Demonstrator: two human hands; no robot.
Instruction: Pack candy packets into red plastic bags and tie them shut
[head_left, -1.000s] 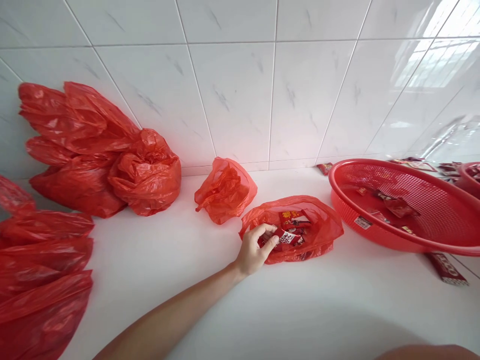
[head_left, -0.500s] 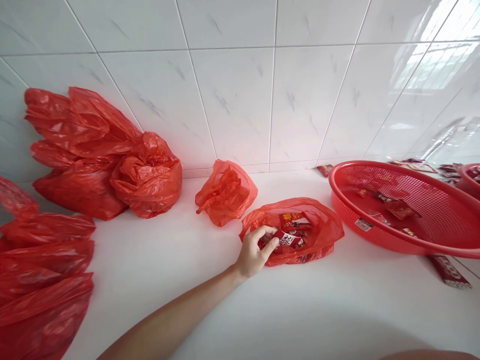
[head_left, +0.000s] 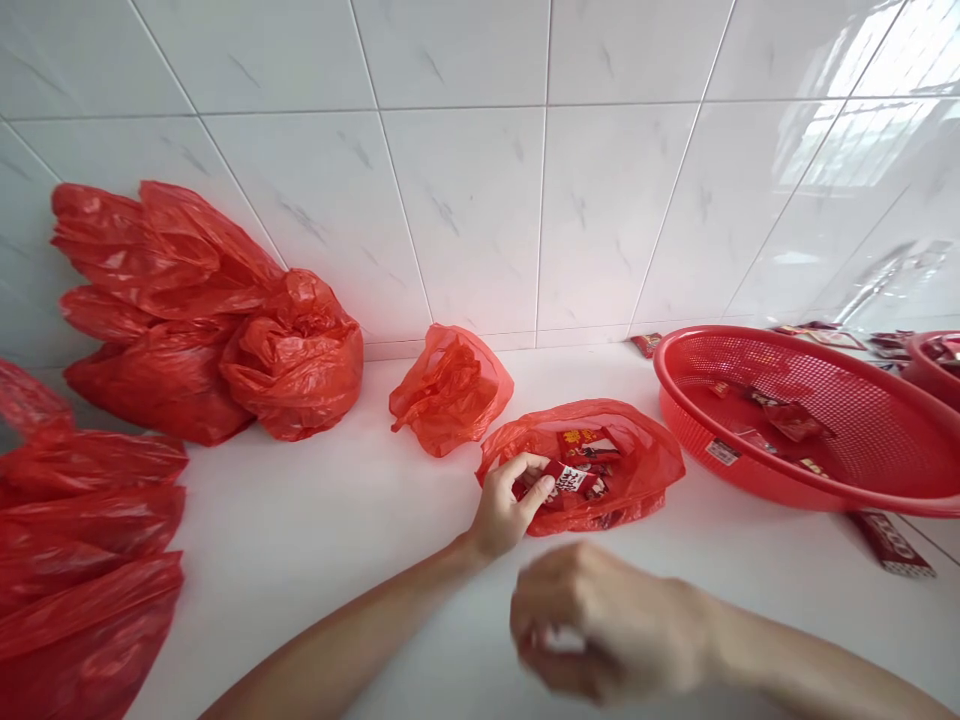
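My left hand point(head_left: 510, 505) reaches over the near left rim of an open red plastic bag point(head_left: 641, 465). Its thumb and fingers pinch a small dark red snack packet point(head_left: 568, 477) with white lettering. Several more wrapped snacks lie in the bag, among them a red packet with yellow print point(head_left: 585, 440). My right hand point(head_left: 600, 620) hovers in front of the bag, blurred, with its fingers curled in. A hint of red and white shows between its thumb and fingers, too smeared to name.
A red mesh basket point(head_left: 694, 425) with several packets stands to the right. A dark red packet point(head_left: 892, 545) lies below its rim. A crumpled red bag point(head_left: 454, 390) sits behind; filled red bags point(head_left: 296, 360) rest at left against the tiled wall point(head_left: 465, 200).
My right hand has come into view from the lower right, in front of the open bag. The left hand keeps its pinch on the packet in nearly the same place.
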